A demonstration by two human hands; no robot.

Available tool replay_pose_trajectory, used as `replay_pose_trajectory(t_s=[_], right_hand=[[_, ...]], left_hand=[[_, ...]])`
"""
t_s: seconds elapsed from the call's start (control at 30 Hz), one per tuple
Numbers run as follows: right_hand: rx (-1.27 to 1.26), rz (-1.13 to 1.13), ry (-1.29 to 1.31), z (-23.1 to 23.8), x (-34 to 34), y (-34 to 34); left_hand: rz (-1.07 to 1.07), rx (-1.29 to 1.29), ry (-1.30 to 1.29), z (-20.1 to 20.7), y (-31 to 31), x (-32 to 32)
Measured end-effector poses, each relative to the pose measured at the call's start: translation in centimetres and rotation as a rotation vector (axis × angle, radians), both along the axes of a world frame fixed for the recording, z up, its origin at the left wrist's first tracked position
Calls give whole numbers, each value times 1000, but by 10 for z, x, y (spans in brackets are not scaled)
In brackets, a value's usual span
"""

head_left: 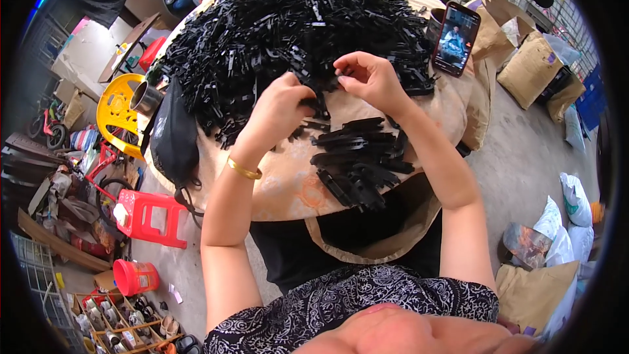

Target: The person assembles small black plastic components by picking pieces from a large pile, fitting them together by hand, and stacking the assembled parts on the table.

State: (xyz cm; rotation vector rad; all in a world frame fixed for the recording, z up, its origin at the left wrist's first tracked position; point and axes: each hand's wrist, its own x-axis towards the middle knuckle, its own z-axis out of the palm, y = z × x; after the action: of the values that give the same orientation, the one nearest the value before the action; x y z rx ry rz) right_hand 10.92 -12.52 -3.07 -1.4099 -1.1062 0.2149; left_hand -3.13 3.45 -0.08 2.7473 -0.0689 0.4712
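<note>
A big heap of slim black plastic parts (262,33) covers the far half of a table with a pale patterned cloth (275,187). At the heap's near edge, the fingers of my left hand (278,106) curl round a black plastic part (321,106), mostly hidden by the hand. Just to its right, my right hand (372,80) pinches a small black piece (340,73) between thumb and forefinger. Nearer to me, a smaller stack of black plastic parts (360,154) lies roughly lined up by the table's front edge.
A phone (457,38) leans upright at the table's right. Below the front edge, a brown bag (373,252) gapes open at my lap. A black bag (173,134) hangs at the left, near a yellow chair (118,111) and red stool (151,216). Paper sacks (531,69) stand right.
</note>
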Motion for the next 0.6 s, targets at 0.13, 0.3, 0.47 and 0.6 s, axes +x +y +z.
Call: replay_pose_trajectory(t_s=[0.13, 0.3, 0.47, 0.6], right_hand=[[210, 187, 414, 8, -6, -1], [23, 64, 320, 3, -12, 5], [77, -1, -14, -5, -7, 6], [80, -88, -302, -4, -9, 6]], left_hand=[[131, -799, -122, -2, 6, 11], [97, -1160, -127, -12, -17, 17], [45, -1338, -126, -15, -19, 16], [50, -1402, -117, -19, -17, 16]])
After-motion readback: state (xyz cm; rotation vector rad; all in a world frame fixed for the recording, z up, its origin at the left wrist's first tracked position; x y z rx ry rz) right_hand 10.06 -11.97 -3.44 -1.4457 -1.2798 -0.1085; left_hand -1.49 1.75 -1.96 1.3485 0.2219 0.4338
